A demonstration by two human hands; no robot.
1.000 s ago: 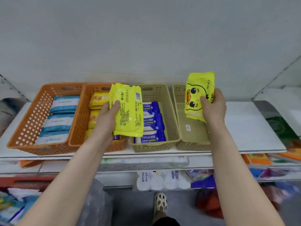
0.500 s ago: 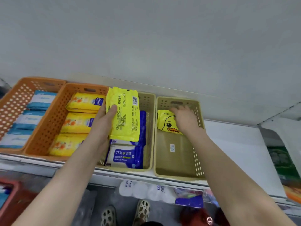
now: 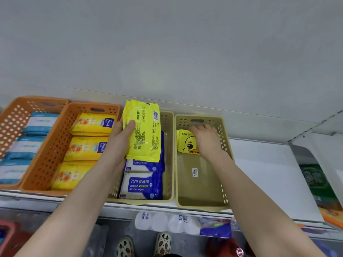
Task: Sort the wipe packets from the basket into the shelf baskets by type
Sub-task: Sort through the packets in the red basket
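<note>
My left hand (image 3: pixel 118 140) grips a yellow wipe packet (image 3: pixel 143 130), back side up with a barcode, held above the beige basket of blue alcohol wipes (image 3: pixel 143 184). My right hand (image 3: pixel 206 140) reaches into the far end of the right beige basket (image 3: pixel 202 204) and rests on a yellow duck packet (image 3: pixel 186 143) lying there. Whether its fingers still grip that packet is hidden. An orange basket (image 3: pixel 55 151) holds yellow-orange packets (image 3: pixel 89 148). The far-left orange basket (image 3: pixel 11 119) holds light blue packets (image 3: pixel 39 123).
The four baskets stand side by side on a white shelf (image 3: pixel 269 179) under a grey wall. Bare shelf lies right of the beige basket. Below the shelf edge are rolled tissue packs (image 3: pixel 163 221), more goods and my feet in sandals (image 3: pixel 144 245).
My right hand carried the duck packet down into the far end of the right beige basket and stays on it. My left hand kept its packet over the alcohol wipes basket.
</note>
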